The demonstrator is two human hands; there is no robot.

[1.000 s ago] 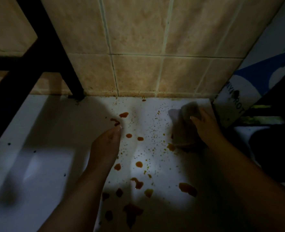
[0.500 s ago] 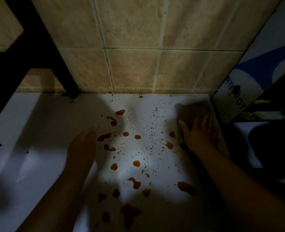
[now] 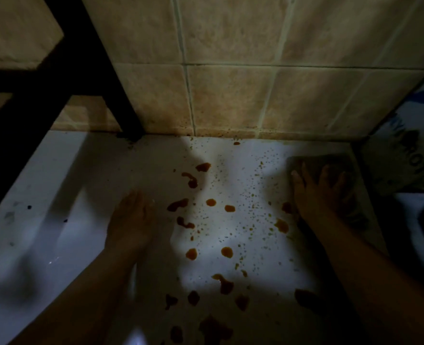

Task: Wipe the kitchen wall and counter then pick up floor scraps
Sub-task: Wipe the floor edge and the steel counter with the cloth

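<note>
right hand [image 3: 323,195] flat on cloth [image 3: 313,163], lying crosswise

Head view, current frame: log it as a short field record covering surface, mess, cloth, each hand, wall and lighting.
surface: white counter
mess: orange-brown sauce spots and fine specks across the middle, not yet wiped
cloth: wiping cloth flat on the counter near the far right corner
right hand: right hand presses the cloth, fingers spread
left hand: left hand holds nothing, fingers straight, just left of the spots
wall: beige tiled wall, specks along its base
lighting: dim, one bright patch over the spots
</note>
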